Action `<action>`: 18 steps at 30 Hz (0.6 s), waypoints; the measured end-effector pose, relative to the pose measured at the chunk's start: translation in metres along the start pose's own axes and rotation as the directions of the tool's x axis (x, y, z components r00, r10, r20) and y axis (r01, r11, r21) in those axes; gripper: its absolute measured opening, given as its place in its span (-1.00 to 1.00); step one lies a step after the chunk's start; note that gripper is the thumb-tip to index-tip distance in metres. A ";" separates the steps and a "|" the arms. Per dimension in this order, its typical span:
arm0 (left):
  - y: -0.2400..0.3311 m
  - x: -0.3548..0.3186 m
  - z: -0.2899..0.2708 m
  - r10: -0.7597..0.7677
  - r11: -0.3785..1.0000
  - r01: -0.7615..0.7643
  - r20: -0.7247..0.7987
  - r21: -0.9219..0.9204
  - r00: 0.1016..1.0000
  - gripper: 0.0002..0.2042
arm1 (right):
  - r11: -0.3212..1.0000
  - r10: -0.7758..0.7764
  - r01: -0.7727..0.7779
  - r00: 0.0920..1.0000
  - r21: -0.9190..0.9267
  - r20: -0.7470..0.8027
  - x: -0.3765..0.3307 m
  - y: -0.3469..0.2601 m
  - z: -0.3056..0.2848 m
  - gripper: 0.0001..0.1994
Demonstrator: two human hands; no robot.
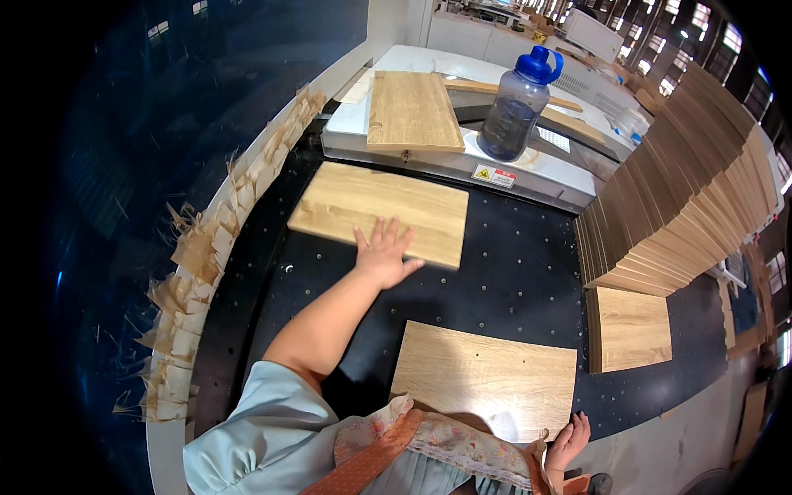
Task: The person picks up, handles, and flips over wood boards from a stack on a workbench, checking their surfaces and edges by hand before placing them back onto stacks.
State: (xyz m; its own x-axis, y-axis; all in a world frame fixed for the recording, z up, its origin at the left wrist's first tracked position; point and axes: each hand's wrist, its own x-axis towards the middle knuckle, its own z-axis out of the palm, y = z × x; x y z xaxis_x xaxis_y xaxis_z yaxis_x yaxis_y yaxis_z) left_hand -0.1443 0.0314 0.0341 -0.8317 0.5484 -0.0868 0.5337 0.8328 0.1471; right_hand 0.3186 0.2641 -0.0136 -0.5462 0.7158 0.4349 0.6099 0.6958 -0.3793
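My left hand lies flat on the near edge of a light wood-grain board, fingers spread, thumb pointing right. That board rests slightly askew on the black table dotted with small studs. Close to my body lies a second wood-grain board with a few small dark holes; my apron covers part of its near edge. By that board's near right corner is my right hand, its fingers extended upward and grasping nothing visible. Whether it touches the board's edge I cannot tell.
A tall stack of boards rises at the right, with a shorter pile in front. On the white machine ledge stand a blue-lidded water bottle and another board. Pieces of tan tape line the dark panel's edge at left.
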 end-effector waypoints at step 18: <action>-0.048 0.053 -0.017 -0.301 0.953 0.301 -0.009 0.012 0.953 -0.28 | 0.999 -0.032 0.032 0.999 -0.012 -0.012 0.000 -0.001 -0.003 -0.70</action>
State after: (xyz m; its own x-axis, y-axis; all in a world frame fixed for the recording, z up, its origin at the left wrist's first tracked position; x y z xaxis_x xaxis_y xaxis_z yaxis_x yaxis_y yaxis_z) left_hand -0.2166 0.0196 0.0396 -0.9552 0.2713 -0.1182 0.2600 0.9602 0.1023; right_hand 0.3198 0.2637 -0.0108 -0.5590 0.6922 0.4564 0.5990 0.7178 -0.3549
